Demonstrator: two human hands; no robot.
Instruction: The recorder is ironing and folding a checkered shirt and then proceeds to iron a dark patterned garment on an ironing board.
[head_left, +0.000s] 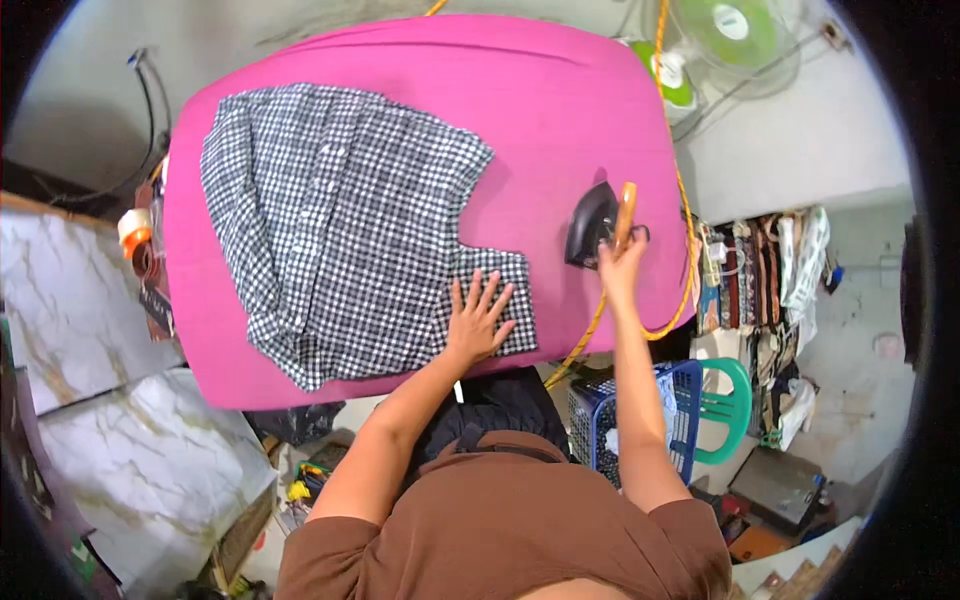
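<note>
A black-and-white checked shirt (352, 225) lies front up on a padded board with a pink cloth cover (525, 97). My left hand (480, 315) rests palm down, fingers spread, on the shirt's short sleeve at the near right. To the right of the shirt, my right hand (622, 259) is at the lower end of the wooden handle of a black clothes iron (589, 225), its fingers curled round it. The iron is on the pink cloth, apart from the shirt. Its yellow cord (684, 217) loops along the board's right side.
A green fan (731, 26) stands beyond the far right corner. Below the board's right edge are a blue plastic basket (684, 405) with cloth in it and a green plastic chair (739, 412). Clothes (757, 270) hang at the right. An orange-and-white container (135, 232) is by the left edge.
</note>
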